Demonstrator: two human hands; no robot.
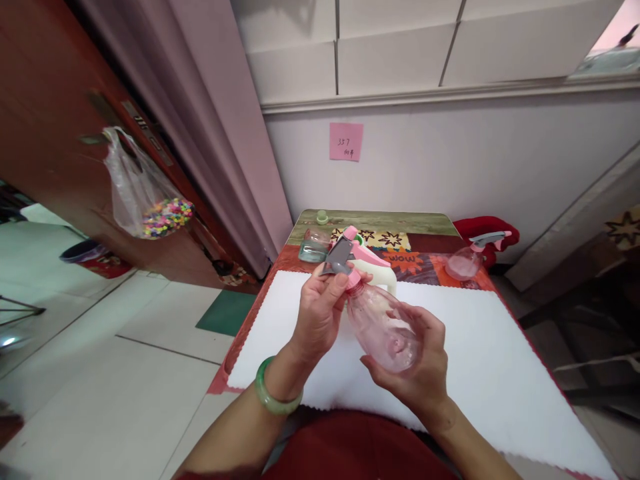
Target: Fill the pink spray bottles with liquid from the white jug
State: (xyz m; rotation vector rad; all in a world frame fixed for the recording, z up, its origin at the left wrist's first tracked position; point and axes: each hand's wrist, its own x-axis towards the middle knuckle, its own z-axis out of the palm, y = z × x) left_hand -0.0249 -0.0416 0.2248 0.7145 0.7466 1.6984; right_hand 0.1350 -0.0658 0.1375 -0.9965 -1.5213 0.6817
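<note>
A clear pink spray bottle (383, 327) is tilted in front of me, its grey and pink trigger head (341, 257) pointing away to the upper left. The fingers of my left hand (323, 307) are closed round the pink collar below the trigger. My right hand (425, 360) wraps the rounded base of the bottle from the right. Behind the bottle, partly hidden, stands a whitish jug (383, 277) with a pink handle part and a green ring at its top. A green bangle (276, 393) circles my left wrist.
On the table are a white scalloped mat (480, 360), a glass jar (314, 248) and a small green cap (322, 217). Another pink spray bottle (464, 264) lies tilted at the right edge. Left, a plastic bag of colourful beads (165, 217) hangs from the door handle.
</note>
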